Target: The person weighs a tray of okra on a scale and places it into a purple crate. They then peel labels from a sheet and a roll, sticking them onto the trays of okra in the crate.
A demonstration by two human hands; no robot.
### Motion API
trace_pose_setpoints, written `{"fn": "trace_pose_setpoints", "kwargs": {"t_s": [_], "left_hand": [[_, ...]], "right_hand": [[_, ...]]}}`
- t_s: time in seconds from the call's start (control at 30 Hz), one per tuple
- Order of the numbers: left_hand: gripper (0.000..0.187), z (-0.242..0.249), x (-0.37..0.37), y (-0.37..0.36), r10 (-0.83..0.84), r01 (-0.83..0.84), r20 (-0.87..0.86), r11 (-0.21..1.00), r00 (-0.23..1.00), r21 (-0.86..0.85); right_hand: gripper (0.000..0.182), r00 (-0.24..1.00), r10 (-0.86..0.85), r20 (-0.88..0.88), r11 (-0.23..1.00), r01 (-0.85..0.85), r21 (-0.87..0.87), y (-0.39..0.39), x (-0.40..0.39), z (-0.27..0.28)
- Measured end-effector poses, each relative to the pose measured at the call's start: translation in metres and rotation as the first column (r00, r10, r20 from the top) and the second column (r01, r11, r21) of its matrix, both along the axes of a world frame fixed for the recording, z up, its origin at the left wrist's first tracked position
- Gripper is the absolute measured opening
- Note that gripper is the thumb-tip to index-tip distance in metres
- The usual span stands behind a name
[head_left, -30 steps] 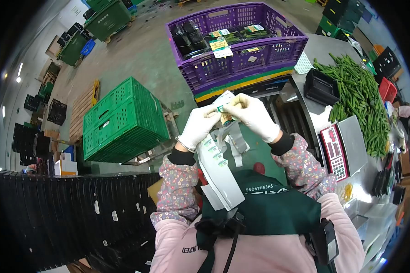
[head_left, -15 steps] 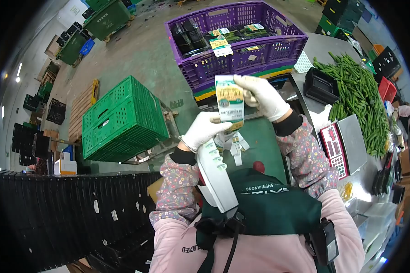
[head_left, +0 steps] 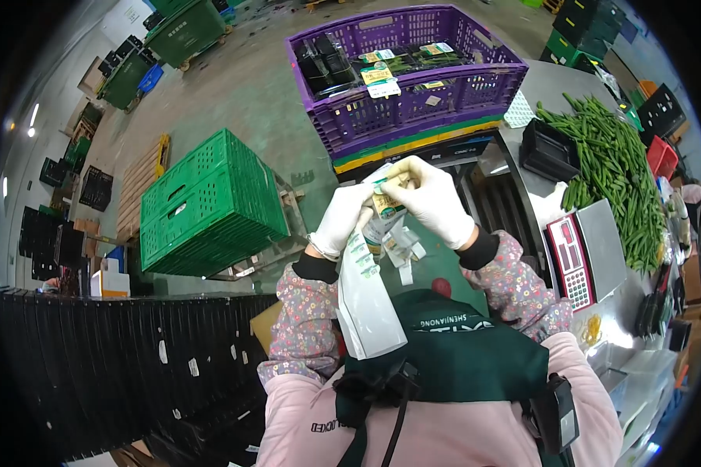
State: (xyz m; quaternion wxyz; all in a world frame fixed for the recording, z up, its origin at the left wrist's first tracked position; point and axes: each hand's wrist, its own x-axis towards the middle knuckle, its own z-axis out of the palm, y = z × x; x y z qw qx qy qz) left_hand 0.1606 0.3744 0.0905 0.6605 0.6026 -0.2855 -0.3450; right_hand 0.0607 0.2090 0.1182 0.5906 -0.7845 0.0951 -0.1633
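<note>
In white gloves, both hands meet in front of my chest over a strip of printed labels [head_left: 387, 205] in yellow, green and white. My left hand [head_left: 341, 221] is closed on the strip's left side, its thumb near the right hand. A long white tail of label backing paper [head_left: 368, 307] hangs below it against the apron. My right hand [head_left: 435, 199] pinches the top of the strip, fingers bent over it, so part of the labels is hidden. Just under the hands hang several loose white paper pieces [head_left: 401, 247].
A purple crate [head_left: 413, 97] with packed, labelled trays stands ahead. Green crates [head_left: 210, 206] are stacked at the left. On the metal table at the right are a black tray [head_left: 550, 148], a pile of green okra-like pods [head_left: 611, 179] and a scale with a red keypad [head_left: 570, 261].
My right hand has come down and left, closer to my left hand. The label strip, held upright before, is now folded down between the hands and mostly covered.
</note>
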Motion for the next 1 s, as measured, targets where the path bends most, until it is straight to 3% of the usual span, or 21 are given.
{"fn": "trace_pose_setpoints", "kwargs": {"t_s": [0.07,0.1,0.17,0.27,0.3,0.33,0.4,0.47,0.53,0.6,0.63,0.67,0.73,0.77,0.8,0.83,0.87,0.9,0.93,1.0], "left_hand": [[0.031,-0.004,0.002,-0.002,-0.007,0.004,-0.119,1.0,0.993,-0.027],[0.031,-0.007,0.001,-0.004,-0.01,0.007,-0.12,1.0,0.993,-0.027],[0.032,-0.004,-0.003,-0.008,0.083,-0.086,0.057,0.995,0.995,0.046],[0.034,-0.014,0.0,-0.004,0.118,-0.121,0.091,0.992,0.989,0.031],[0.035,-0.018,0.001,-0.003,0.114,-0.114,0.07,0.993,0.991,0.003],[0.035,-0.017,0.002,-0.001,0.114,-0.114,0.069,0.993,0.991,0.003],[0.027,-0.015,0.006,0.006,0.04,-0.043,0.039,0.996,0.998,0.08],[0.027,0.012,-0.008,0.004,0.019,-0.018,-0.015,0.998,1.0,0.067],[0.027,0.013,-0.016,-0.003,-0.011,0.015,-0.068,0.999,0.998,0.052],[0.027,-0.014,-0.016,-0.009,-0.048,0.045,0.124,0.999,0.991,0.029],[0.029,-0.018,-0.016,-0.011,0.001,-0.005,0.246,1.0,0.969,0.014],[0.029,-0.01,-0.017,-0.011,-0.001,-0.002,0.247,1.0,0.969,0.014],[0.026,0.006,-0.017,-0.007,0.063,-0.063,0.002,0.991,0.998,0.114],[0.025,-0.001,-0.011,-0.004,0.087,-0.091,0.048,0.992,0.995,0.091],[0.025,-0.01,-0.007,-0.002,0.097,-0.101,0.049,0.991,0.994,0.088],[0.025,-0.019,-0.002,0.001,0.117,-0.114,0.176,0.993,0.977,-0.03],[0.025,-0.019,0.0,0.004,0.147,-0.108,0.296,0.983,0.944,-0.146],[0.035,-0.018,0.006,0.014,0.037,-0.023,0.415,0.999,0.909,-0.04],[0.035,-0.009,0.002,0.013,0.038,-0.023,0.413,0.999,0.91,-0.041],[0.021,0.01,-0.008,0.008,0.109,-0.112,0.154,0.994,0.982,0.009]], "right_hand": [[0.026,1.0,-0.013,0.011,1.0,0.013,-0.024,0.004,0.002,-0.002],[0.026,0.998,-0.059,0.027,0.99,0.062,-0.128,0.006,0.004,-0.008],[0.038,0.984,-0.164,0.073,0.932,0.179,-0.314,0.009,0.006,-0.009],[0.05,0.955,-0.295,0.022,0.856,0.274,-0.438,-0.001,0.006,-0.008],[0.049,0.982,-0.132,-0.132,0.97,0.101,-0.221,-0.012,0.011,-0.014],[0.049,0.969,0.065,-0.24,0.998,-0.059,0.03,-0.019,0.015,-0.012],[0.037,0.963,0.128,-0.237,0.963,-0.064,0.26,-0.028,0.014,-0.008],[0.027,0.994,0.066,-0.091,0.954,-0.036,0.297,-0.029,0.02,0.002],[0.025,0.995,0.084,-0.056,0.842,-0.041,0.538,-0.034,0.027,0.013],[0.024,0.999,0.047,0.021,0.764,-0.049,0.644,-0.028,0.031,0.04],[0.024,0.992,0.113,0.054,0.755,-0.121,0.645,-0.036,0.038,0.037],[0.024,0.98,0.179,0.087,0.741,-0.193,0.643,-0.043,0.043,0.037],[0.025,0.983,0.165,0.087,0.783,-0.184,0.594,-0.045,0.045,0.036],[0.025,0.989,-0.046,0.139,0.925,-0.01,0.38,-0.039,0.044,0.035],[0.026,0.944,-0.228,0.24,0.968,0.194,0.158,-0.032,0.042,0.034],[0.027,0.961,-0.169,0.218,0.967,0.118,0.227,-0.028,0.033,0.032],[0.027,0.964,-0.116,0.238,0.993,0.106,0.057,-0.023,0.026,0.025],[0.027,0.983,-0.063,0.175,0.997,0.056,0.043,-0.016,0.018,0.017],[0.027,0.994,-0.013,0.11,0.999,0.01,0.031,-0.007,0.007,0.014],[0.022,0.99,-0.004,0.143,0.993,0.02,-0.113,0.009,-0.001,0.003]]}}
